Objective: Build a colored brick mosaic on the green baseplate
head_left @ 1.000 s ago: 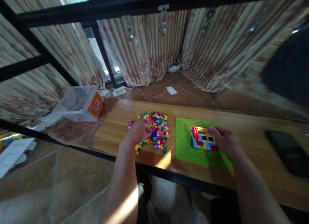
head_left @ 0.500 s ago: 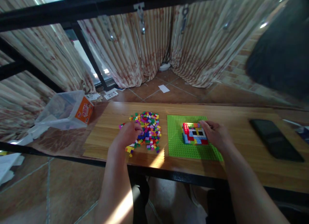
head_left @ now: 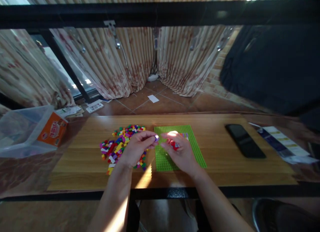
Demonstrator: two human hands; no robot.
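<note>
Dim, sun streak (head_left: 145,179) across tabletop (head_left: 215,142), softly blurred

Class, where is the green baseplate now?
In the head view, the green baseplate lies on the wooden table, right of the loose bricks, partly behind the right hand.

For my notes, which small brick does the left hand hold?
The purplish brick pinched at the fingertips of the left hand; the piled bricks lie unheld on the table.
</note>
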